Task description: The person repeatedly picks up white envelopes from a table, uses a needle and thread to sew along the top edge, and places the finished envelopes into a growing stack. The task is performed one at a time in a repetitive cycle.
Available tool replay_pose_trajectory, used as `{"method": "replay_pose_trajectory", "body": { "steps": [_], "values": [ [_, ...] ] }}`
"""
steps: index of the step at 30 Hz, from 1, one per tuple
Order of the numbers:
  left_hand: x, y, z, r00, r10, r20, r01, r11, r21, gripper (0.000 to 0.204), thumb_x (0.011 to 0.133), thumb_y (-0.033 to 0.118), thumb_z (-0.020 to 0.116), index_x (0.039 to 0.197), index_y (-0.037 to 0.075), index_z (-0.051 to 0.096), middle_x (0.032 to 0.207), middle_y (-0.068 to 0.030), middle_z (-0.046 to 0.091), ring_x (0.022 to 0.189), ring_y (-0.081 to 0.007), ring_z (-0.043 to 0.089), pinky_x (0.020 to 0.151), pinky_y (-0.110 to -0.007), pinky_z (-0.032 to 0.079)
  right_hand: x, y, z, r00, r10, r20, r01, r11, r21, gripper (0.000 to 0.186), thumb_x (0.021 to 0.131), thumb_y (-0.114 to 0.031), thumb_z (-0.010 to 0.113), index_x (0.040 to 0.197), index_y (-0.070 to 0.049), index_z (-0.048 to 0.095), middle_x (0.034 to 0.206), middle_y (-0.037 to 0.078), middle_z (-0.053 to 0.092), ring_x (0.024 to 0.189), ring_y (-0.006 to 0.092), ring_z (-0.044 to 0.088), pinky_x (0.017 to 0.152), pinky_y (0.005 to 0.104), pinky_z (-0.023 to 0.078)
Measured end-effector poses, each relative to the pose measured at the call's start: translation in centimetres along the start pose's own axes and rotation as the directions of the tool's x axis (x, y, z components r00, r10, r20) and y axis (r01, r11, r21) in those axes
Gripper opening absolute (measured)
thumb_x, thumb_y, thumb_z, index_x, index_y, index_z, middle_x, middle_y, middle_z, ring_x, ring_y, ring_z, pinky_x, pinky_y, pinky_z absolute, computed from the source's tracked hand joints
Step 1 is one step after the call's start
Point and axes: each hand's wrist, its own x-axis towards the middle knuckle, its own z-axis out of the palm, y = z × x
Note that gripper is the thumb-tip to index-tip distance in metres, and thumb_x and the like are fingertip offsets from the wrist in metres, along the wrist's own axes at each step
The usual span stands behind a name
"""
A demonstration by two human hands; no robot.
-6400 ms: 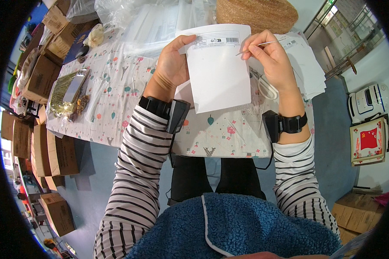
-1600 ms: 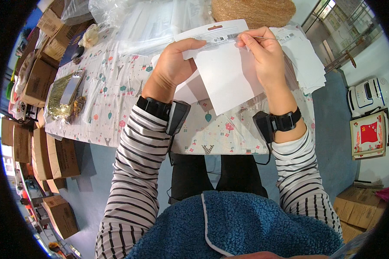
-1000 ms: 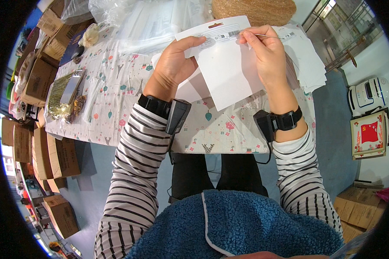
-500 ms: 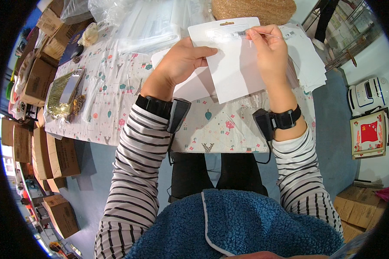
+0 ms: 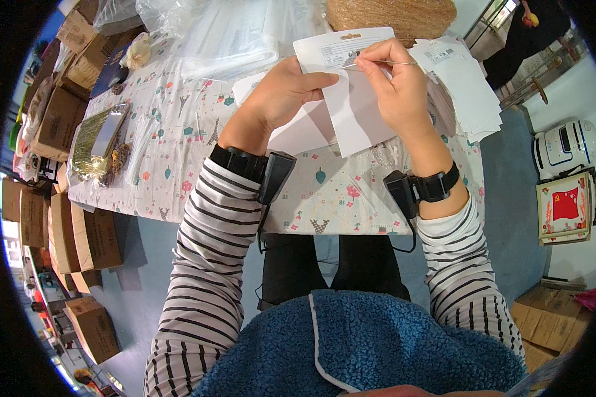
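Note:
My left hand point(image 5: 281, 96) grips the left edge of a white packaging card point(image 5: 361, 122), thumb on top. The card has a hang slot at its top and a printed label below it. Between thumb and fingertips of my right hand point(image 5: 398, 85) is a thin metal needle-like tool point(image 5: 407, 63). Its tip lies over the label's lower part; whether it touches cannot be told. The tool's exact kind is too small to make out. Under the held card more white cards point(image 5: 301, 132) lie on the table.
A stack of white labelled cards point(image 5: 467, 92) lies at the right. Clear plastic bags point(image 5: 228, 43) and a brown straw-like bundle point(image 5: 391, 16) are at the back. A bagged green bundle point(image 5: 99, 142) rests on the left of the patterned tablecloth point(image 5: 179, 188). A person in black point(image 5: 530, 46) stands at upper right.
My right hand has moved slightly left and down, bringing the tool's tip over the label. The card has shifted slightly right. The person at upper right has come further into view.

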Motion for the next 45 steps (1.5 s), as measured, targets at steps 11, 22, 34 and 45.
{"method": "replay_pose_trajectory", "body": {
  "steps": [11,22,34,45],
  "values": [
    [0.1,-0.2,-0.2,1.000,0.008,0.010,-0.009,0.998,0.061,0.037,0.092,0.005,0.063,0.128,-0.001,0.058,0.120,-0.0090,0.067,0.106,-0.0174,0.066,0.090,-0.029,0.054,0.0,0.0,0.0,0.999,0.002,0.046,0.000,0.999,-0.039,0.006,0.093,-0.001,0.064,0.094,-0.001,0.058,0.094,0.006,0.067,0.087,0.0121,0.063,0.081,0.0265,0.052],
    [-0.2,0.1,0.4,0.998,0.011,-0.067,-0.007,0.999,0.050,0.035,0.090,0.009,0.068,0.123,0.000,0.062,0.114,-0.0075,0.068,0.103,-0.0154,0.066,0.090,-0.028,0.053,0.3,-0.6,0.5,0.978,-0.192,0.080,0.208,0.919,-0.334,0.008,0.088,-0.001,0.063,0.091,-0.002,0.055,0.088,0.012,0.064,0.083,0.0287,0.064,0.075,0.0359,0.051],
    [0.4,-0.4,-0.2,0.974,0.083,-0.212,-0.079,0.997,0.025,0.035,0.090,0.005,0.067,0.124,-0.002,0.060,0.117,-0.0104,0.068,0.104,-0.0191,0.066,0.091,-0.034,0.054,0.4,-0.3,0.2,0.978,-0.209,0.011,0.205,0.948,-0.243,0.007,0.088,0.001,0.064,0.091,0.000,0.058,0.091,0.010,0.067,0.081,0.0241,0.065,0.077,0.0328,0.052],
    [0.5,-0.4,-0.3,0.967,0.105,-0.234,-0.109,0.994,-0.003,0.036,0.089,0.003,0.065,0.124,-0.003,0.060,0.119,-0.0122,0.067,0.104,-0.0210,0.066,0.091,-0.036,0.054,0.3,-0.6,0.1,0.987,-0.138,0.085,0.148,0.981,-0.129,0.007,0.090,0.001,0.065,0.092,-0.001,0.058,0.091,0.008,0.067,0.083,0.0192,0.065,0.078,0.0294,0.051]
  ]
}}
